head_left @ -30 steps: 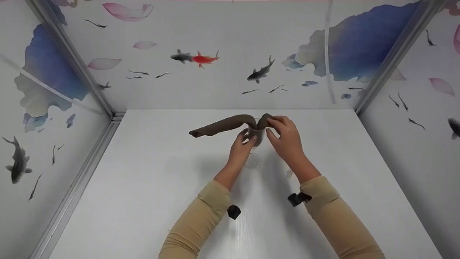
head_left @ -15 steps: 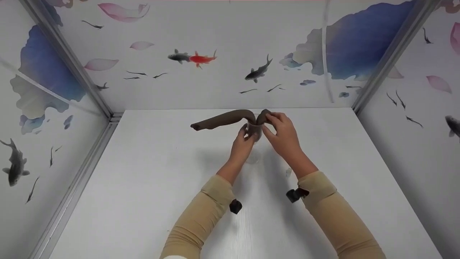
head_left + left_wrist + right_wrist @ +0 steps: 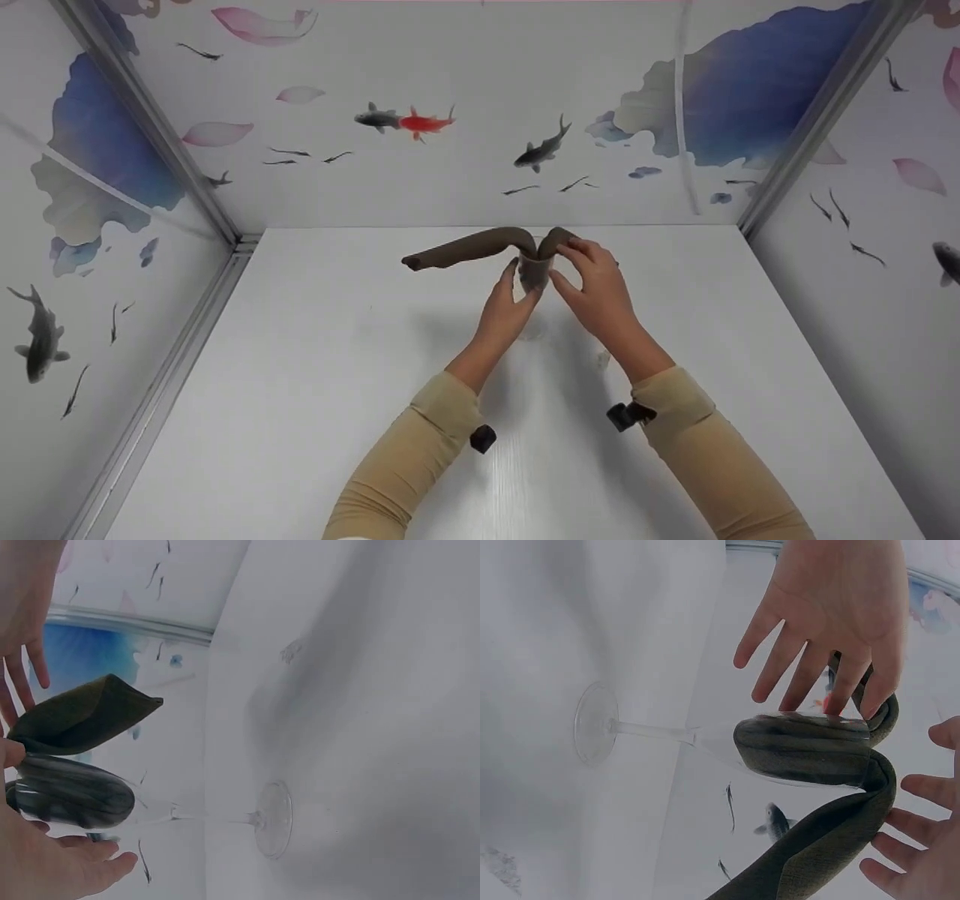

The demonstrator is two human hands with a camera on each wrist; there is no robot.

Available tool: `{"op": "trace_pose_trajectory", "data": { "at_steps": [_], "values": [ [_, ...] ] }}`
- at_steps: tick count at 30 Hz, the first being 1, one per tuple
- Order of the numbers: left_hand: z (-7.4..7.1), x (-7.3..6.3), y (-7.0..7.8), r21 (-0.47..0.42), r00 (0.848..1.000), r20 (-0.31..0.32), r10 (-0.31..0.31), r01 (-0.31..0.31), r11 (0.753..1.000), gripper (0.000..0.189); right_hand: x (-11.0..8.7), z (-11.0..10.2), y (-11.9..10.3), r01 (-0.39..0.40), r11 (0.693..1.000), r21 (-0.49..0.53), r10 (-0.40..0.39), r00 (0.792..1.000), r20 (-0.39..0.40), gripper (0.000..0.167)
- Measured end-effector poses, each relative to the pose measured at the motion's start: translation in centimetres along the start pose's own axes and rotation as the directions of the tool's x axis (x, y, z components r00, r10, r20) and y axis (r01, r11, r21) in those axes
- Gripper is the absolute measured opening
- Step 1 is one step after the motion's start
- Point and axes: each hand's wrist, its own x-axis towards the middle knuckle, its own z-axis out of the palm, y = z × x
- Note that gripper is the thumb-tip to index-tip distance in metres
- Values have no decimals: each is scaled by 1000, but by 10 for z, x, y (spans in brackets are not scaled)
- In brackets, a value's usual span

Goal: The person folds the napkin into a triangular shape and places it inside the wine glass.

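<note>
A clear stemmed wine glass (image 3: 705, 733) stands upright on the white table. A rolled dark brown cloth napkin (image 3: 469, 247) is tucked into its bowl, with a long end reaching out to the left and a shorter end (image 3: 832, 840) folding over the rim on the right. Round the bowl, my left hand (image 3: 504, 311) holds the glass between thumb and fingers. My right hand (image 3: 600, 292) touches the short end with its fingertips; those fingers (image 3: 915, 829) look straight and spread. The glass's foot (image 3: 274, 819) shows in the left wrist view.
A small clear object (image 3: 603, 360) lies on the table (image 3: 300, 390) near the right forearm. Behind the glass rises the back wall (image 3: 465, 180), printed with fish and petals. Side walls with metal frame posts (image 3: 825, 112) bound the table left and right.
The glass and napkin have shifted slightly away toward the back wall. My left hand's thumb and fingers stand wider apart around the bowl. The right hand stays at the short end.
</note>
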Motion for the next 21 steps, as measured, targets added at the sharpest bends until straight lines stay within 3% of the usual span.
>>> {"op": "trace_pose_trajectory", "data": {
  "at_steps": [6,10,17,21],
  "values": [
    [-8,-15,3,56,996,3,89,-89,995,68,-10,-3,1,63,998,-13,-63,998,1,46],
    [-15,-24,1,148,986,21,166,-168,975,70,-17,-6,4,114,993,-40,-114,993,2,45],
    [-30,-38,-8,344,957,39,288,-284,895,71,-29,-9,17,251,964,-93,-252,968,-6,46],
    [-37,-45,-13,451,945,53,324,-312,836,71,-37,-11,26,314,940,-137,-317,948,-2,48]
  ]
}}
